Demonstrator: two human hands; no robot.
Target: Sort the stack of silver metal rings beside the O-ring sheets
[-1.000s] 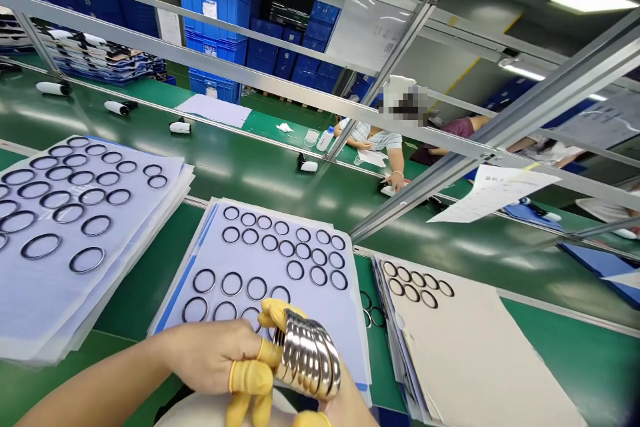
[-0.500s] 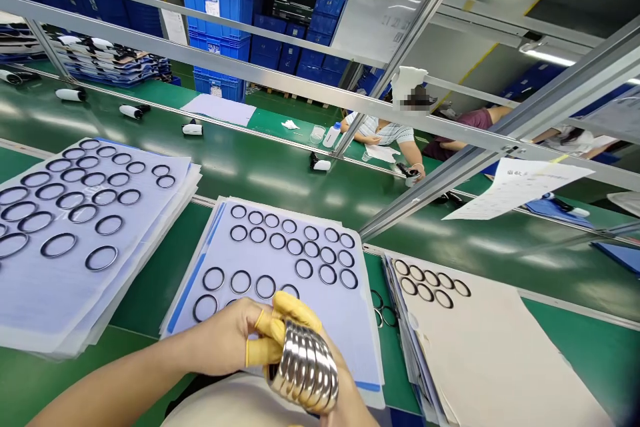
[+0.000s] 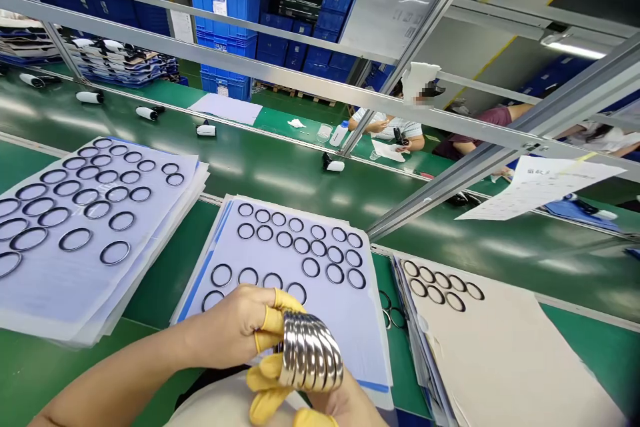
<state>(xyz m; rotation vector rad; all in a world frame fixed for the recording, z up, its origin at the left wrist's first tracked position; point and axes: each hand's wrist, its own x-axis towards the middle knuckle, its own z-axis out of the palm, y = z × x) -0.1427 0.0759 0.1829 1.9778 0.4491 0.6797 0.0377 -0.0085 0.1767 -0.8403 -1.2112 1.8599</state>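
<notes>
A stack of several shiny metal rings [image 3: 310, 353] is held low in the middle of the view. My right hand [image 3: 340, 407], with yellow finger cots, cradles the stack from below; only part of it shows at the bottom edge. My left hand [image 3: 240, 327], also wearing yellow finger cots, pinches the left end of the stack with thumb and forefinger. Both hands hover over the near edge of a white sheet [image 3: 320, 307] covered with rows of dark rings [image 3: 300, 247].
A second sheet stack with dark rings [image 3: 85, 213] lies left; a beige sheet [image 3: 500, 347] with a few rings lies right. Behind runs a green conveyor [image 3: 280, 173] carrying small white cylinders [image 3: 334, 163]. Aluminium frame bars [image 3: 440, 180] cross overhead. People work across the belt [image 3: 395, 130]. Blue crates [image 3: 225, 7] stand behind.
The view has drifted left and up slightly, so everything sits further right. My left fingers have shifted along the ring stack's left end; the stack stays in my hands.
</notes>
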